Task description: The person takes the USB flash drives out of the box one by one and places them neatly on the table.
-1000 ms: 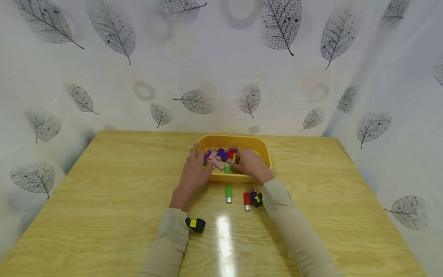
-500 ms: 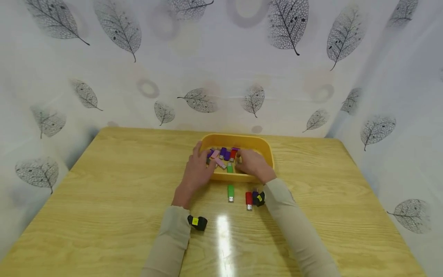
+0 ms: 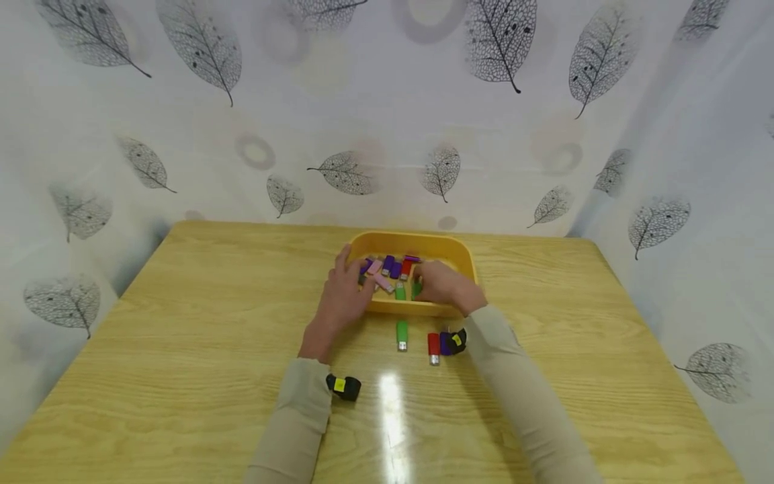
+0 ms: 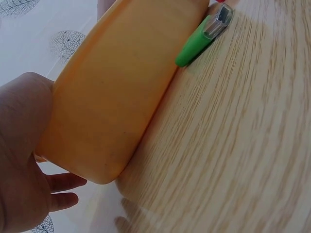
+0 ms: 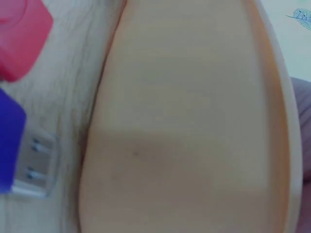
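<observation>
A yellow plastic bin (image 3: 417, 308) stands on the wooden table, holding several USB sticks in purple, pink, red and green. My left hand (image 3: 340, 293) grips the bin's left side, thumb over the rim and other fingers along the outside; the left wrist view shows this hand (image 4: 22, 141) at the bin's corner (image 4: 104, 102). Inside the bin, my right hand (image 3: 445, 282) pinches a green USB stick (image 3: 416, 289), partly hidden by the fingers. Another green stick (image 3: 400, 291) lies just left of it, near a red one (image 3: 406, 269) and a pink one (image 3: 383, 283).
On the table before the bin lie a green USB stick (image 3: 402, 335), a red one (image 3: 433, 348) and a purple one (image 3: 445, 343), the last partly behind the right wrist camera (image 3: 457, 340). A leaf-printed curtain (image 3: 387, 121) hangs behind and beside the table.
My right fingers have shifted slightly within the bin, and a green USB stick now shows at their tips. The left hand stays on the bin's side.
</observation>
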A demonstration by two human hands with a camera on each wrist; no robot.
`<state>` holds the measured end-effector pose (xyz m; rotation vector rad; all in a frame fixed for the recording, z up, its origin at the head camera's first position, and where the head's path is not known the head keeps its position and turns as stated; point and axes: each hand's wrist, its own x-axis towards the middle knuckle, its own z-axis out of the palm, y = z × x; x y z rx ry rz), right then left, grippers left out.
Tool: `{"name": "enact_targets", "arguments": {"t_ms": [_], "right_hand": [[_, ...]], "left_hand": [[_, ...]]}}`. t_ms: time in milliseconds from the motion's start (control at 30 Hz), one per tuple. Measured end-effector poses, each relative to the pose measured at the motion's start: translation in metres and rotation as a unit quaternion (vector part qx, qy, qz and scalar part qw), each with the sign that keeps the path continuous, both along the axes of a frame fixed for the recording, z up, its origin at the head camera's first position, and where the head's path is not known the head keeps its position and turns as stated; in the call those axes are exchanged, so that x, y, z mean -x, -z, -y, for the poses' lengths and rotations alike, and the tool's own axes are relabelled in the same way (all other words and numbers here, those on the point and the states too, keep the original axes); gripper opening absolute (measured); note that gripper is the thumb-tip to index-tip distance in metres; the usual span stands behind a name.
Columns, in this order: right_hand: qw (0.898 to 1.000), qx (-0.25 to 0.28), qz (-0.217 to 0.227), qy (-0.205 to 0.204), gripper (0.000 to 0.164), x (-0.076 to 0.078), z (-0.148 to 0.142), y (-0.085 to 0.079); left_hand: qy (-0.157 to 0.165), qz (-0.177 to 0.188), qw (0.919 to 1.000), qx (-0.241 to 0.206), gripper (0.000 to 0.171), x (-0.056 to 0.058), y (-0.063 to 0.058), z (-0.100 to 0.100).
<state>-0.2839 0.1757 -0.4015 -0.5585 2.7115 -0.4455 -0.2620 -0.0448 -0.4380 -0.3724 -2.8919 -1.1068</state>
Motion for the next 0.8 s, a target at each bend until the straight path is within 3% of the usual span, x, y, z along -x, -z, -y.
{"name": "enact_targets", "arguments": {"t_ms": [67, 200, 300, 400, 633, 800], "right_hand": [[1.000, 0.002, -0.011, 0.013, 0.034, -0.001, 0.000, 0.001], [0.996, 0.061, -0.013, 0.061, 0.044, -0.008, -0.005, -0.005], [0.988, 0.124, -0.020, 0.091, 0.049, -0.019, -0.010, -0.015], [0.982, 0.151, -0.039, 0.106, 0.051, -0.035, -0.018, -0.024], [0.982, 0.142, -0.076, 0.098, 0.047, -0.062, -0.035, -0.041], [0.986, 0.137, -0.066, 0.074, 0.051, -0.078, -0.044, -0.045]], "left_hand": [[0.001, 0.001, 1.0000, -0.001, 0.049, 0.000, 0.001, 0.000], [0.001, -0.002, 1.0000, -0.001, 0.048, 0.000, 0.001, -0.001], [0.001, -0.009, 1.0000, 0.000, 0.048, -0.001, 0.000, -0.001], [0.005, -0.010, 0.9999, 0.002, 0.048, -0.001, -0.002, -0.003], [0.005, 0.000, 1.0000, 0.007, 0.049, 0.001, -0.004, -0.005], [0.001, 0.004, 1.0000, -0.002, 0.049, 0.000, 0.000, -0.004]]}}
